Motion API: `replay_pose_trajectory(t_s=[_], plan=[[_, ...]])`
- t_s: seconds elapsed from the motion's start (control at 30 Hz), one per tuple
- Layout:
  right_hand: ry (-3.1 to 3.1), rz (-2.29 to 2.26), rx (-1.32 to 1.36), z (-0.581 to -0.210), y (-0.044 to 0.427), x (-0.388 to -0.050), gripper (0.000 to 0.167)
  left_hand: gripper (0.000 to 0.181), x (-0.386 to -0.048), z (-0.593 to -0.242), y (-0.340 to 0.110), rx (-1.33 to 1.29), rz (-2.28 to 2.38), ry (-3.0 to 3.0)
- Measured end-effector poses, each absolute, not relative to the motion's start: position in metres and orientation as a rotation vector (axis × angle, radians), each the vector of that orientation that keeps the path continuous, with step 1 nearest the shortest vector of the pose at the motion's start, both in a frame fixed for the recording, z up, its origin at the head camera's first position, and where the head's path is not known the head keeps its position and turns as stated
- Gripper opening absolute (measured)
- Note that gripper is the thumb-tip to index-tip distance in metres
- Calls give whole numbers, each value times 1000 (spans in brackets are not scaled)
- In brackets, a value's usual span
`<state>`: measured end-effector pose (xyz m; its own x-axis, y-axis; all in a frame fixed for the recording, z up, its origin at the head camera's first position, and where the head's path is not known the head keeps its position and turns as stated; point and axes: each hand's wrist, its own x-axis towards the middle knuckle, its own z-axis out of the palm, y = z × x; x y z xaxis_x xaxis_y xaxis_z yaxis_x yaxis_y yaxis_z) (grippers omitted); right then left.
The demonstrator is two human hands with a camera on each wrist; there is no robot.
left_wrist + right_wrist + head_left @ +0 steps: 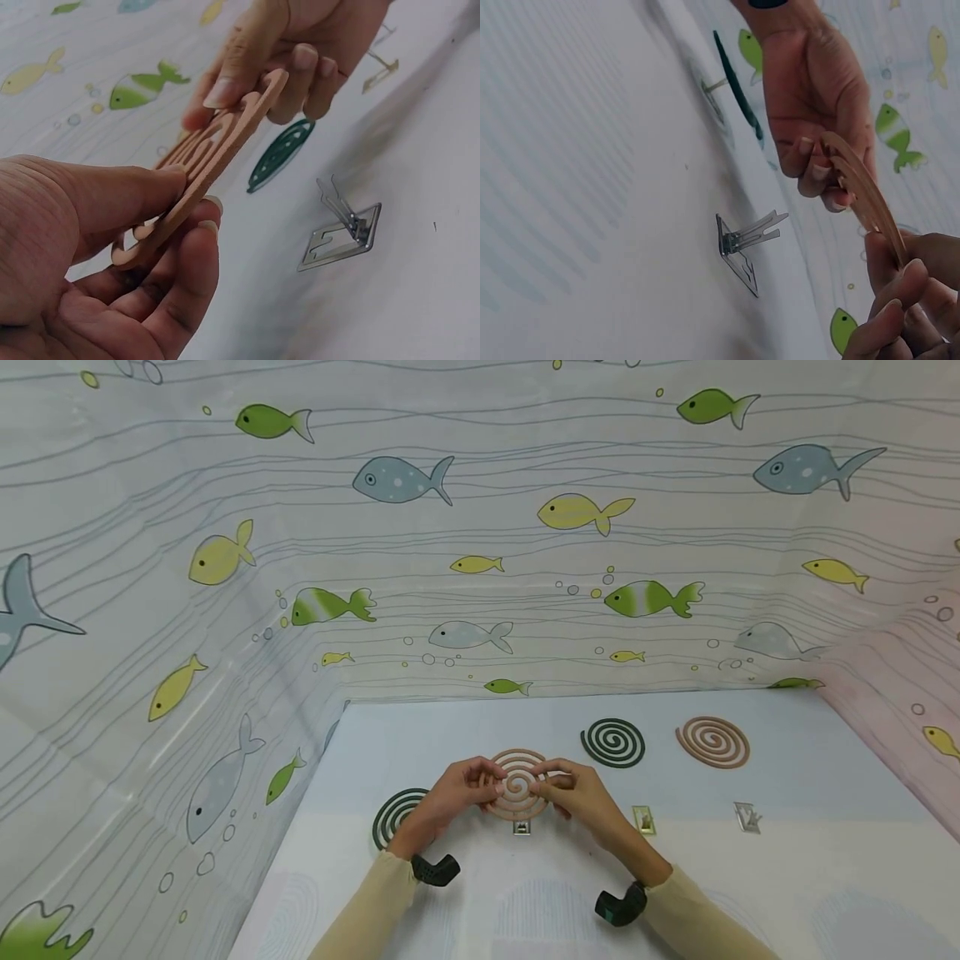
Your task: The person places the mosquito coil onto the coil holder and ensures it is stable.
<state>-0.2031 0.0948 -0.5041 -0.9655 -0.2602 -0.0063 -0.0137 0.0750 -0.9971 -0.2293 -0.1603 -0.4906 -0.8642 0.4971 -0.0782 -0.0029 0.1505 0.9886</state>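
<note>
A brown mosquito coil (212,174) is held up between both hands, tilted above the white table. My left hand (459,789) pinches its left side between thumb and fingers; my right hand (581,789) pinches the opposite side. Just below the coil stands a small silver metal stand (522,828), its prongs bent upward, touched by neither hand. Beside the left wrist is a dark green coil (386,818), partly hidden by that hand. In the right wrist view this green coil (737,90) sits raised on a stand.
Another dark green coil (612,743) and a brown coil (712,742) lie at the table's back right. In front of them are a gold-coloured metal stand (643,820) and a silver one (747,817). A fish-patterned sheet (480,602) encloses the back and sides.
</note>
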Motion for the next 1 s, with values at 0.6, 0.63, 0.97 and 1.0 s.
replay_pose_trajectory(t_s=[0.6, 0.63, 0.97, 1.0], plan=[[2184, -1939, -312, -509, 101, -193, 30, 28, -217, -498, -158, 498, 1769, 1995], [2183, -1936, -312, -509, 101, -192, 30, 28, -216, -498, -158, 498, 1768, 1998], [2182, -1897, -314, -512, 103, -186, 31, 26, -211, -504, -159, 494, 1736, 2017], [2186, -1887, -314, -513, 104, -186, 31, 26, -210, -505, -159, 491, 1736, 2015]])
